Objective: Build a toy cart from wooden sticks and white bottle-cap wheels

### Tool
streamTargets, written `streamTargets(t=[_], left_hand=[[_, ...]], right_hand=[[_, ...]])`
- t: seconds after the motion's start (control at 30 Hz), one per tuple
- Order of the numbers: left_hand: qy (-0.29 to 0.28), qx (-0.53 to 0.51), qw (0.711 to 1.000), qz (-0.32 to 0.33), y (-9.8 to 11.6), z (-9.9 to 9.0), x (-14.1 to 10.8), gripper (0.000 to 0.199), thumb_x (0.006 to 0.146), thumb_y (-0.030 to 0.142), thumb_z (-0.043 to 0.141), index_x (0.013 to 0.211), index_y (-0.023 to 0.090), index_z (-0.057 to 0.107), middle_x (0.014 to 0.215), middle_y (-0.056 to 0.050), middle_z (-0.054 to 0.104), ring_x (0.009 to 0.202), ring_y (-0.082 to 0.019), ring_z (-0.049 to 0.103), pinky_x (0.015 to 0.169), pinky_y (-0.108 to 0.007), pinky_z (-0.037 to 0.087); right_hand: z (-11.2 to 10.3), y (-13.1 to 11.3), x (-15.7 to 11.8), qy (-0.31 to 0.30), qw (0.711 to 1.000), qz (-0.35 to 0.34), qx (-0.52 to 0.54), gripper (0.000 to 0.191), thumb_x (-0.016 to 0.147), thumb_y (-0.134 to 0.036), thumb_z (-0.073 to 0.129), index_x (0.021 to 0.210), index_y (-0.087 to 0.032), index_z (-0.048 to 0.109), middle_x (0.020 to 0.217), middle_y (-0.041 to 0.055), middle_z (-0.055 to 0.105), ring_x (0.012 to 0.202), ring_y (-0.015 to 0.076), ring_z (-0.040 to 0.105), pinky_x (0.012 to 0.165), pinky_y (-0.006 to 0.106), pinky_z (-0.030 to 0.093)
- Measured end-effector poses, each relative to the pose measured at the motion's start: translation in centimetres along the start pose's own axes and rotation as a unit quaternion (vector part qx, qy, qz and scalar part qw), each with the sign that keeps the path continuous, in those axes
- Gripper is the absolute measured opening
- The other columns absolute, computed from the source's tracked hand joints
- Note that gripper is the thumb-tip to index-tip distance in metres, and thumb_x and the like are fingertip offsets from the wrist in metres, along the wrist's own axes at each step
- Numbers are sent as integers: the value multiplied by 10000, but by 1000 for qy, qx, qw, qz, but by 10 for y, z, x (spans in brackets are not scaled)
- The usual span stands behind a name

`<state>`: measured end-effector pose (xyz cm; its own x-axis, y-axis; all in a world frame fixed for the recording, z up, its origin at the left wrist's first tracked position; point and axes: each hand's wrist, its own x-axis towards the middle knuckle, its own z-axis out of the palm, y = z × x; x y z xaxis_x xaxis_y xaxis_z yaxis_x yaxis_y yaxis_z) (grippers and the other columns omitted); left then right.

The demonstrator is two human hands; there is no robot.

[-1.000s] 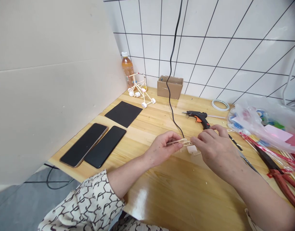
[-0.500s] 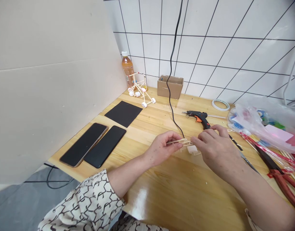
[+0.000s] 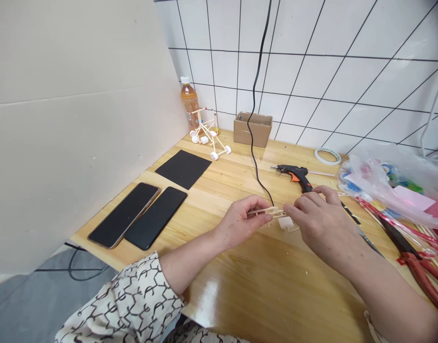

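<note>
Between my hands is a small frame of thin wooden sticks (image 3: 275, 211), held just above the table. My left hand (image 3: 243, 218) pinches its left end between thumb and fingers. At its right end my right hand (image 3: 317, 214) has its fingers closed on the sticks, and the back of the hand hides the fingertips. A white piece (image 3: 286, 222) shows just under the sticks, beside my right fingers; I cannot tell whether it is joined to them. Behind my right hand lies a black glue gun (image 3: 293, 175) with an orange trigger.
A wheeled stick model (image 3: 208, 133) stands by a drink bottle (image 3: 189, 102) and a cardboard box (image 3: 252, 131). Two phones (image 3: 156, 217) and black card (image 3: 183, 168) lie left. Right are tape (image 3: 327, 156), a plastic bag (image 3: 412, 183) and red-handled pliers (image 3: 419, 271). A black cable (image 3: 253, 143) hangs down centrally.
Almost nothing differs. Both hands keep the same place and grip on the stick frame, with only a very slight shift of the sticks.
</note>
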<state>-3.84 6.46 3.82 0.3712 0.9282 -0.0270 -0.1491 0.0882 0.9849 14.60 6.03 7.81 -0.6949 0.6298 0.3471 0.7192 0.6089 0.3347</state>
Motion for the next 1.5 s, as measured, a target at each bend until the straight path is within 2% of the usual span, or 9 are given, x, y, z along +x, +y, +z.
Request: streamTargets(t=[0.33,0.57,0.83,1.2,1.5], left_hand=[[-6,41,999,22,-5,-1,-1,172,760,295,630,818,142,579,753,2,566,703,-102,515,666,-225,412],[-7,52,998,30,-12,-2,1,174,766,312,623,821,152,584,752,-4,572,706,-112,521,667,-232,416],[-5,25,999,27,-12,0,1,172,752,303,630,812,145,597,776,-18,587,733,-122,531,690,-239,431],[-31,97,994,42,-16,-6,2,174,798,294,574,878,145,612,824,-37,620,766,-141,561,713,-252,449],[-18,143,988,53,-16,-6,1,180,810,309,558,877,152,615,814,-33,632,749,-139,571,685,-240,442]], right_hand=[[0,0,2,8,1000,-5,-2,317,671,56,404,670,-164,632,569,38,522,618,183,445,833,395,312],[2,0,-1,0,1000,1,10,332,713,51,391,716,-162,646,603,41,536,645,178,468,852,401,307],[4,1,-2,0,1000,-5,17,342,709,57,382,713,-169,638,597,31,510,651,178,455,855,405,301],[7,2,-4,-18,999,-4,26,342,713,51,383,736,-176,638,609,30,513,661,177,461,867,414,296],[8,2,-4,-17,999,-6,29,336,742,36,386,738,-170,652,607,34,521,665,181,473,864,423,312]])
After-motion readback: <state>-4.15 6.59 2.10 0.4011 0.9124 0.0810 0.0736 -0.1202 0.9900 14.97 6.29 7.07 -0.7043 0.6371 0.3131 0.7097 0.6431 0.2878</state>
